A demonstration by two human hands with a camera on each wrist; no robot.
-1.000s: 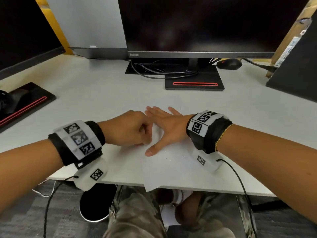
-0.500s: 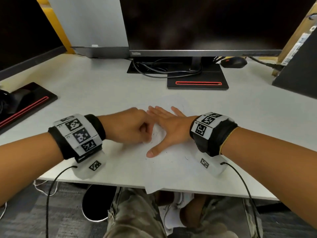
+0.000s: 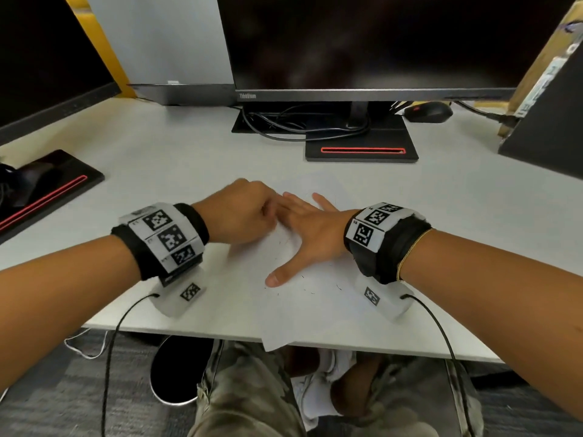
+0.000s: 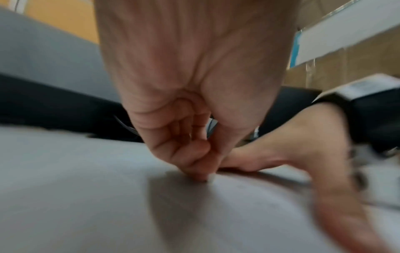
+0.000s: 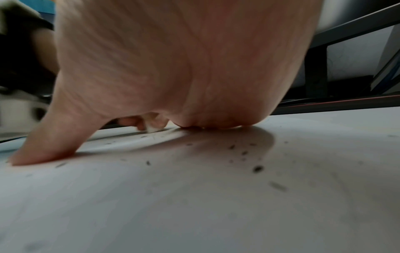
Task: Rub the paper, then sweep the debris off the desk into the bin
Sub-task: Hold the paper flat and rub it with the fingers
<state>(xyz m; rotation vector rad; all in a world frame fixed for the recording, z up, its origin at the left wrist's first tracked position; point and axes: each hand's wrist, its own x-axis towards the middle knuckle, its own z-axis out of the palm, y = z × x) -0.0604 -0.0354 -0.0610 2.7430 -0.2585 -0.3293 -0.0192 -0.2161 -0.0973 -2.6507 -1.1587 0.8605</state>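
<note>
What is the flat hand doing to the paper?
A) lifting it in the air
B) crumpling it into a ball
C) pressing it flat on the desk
C: the right hand lies spread with straight fingers on the paper, which rests flat on the desk.

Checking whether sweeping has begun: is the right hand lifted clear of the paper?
No: the right hand lies flat, fingers spread, pressing the paper onto the desk.

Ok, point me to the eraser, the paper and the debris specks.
eraser (image 5: 152, 128), right wrist view, on the white block's visible end under the left hand's fingertips.
paper (image 3: 315, 313), head view, on its bare near part.
debris specks (image 5: 257, 168), right wrist view, on the largest dark speck.
</note>
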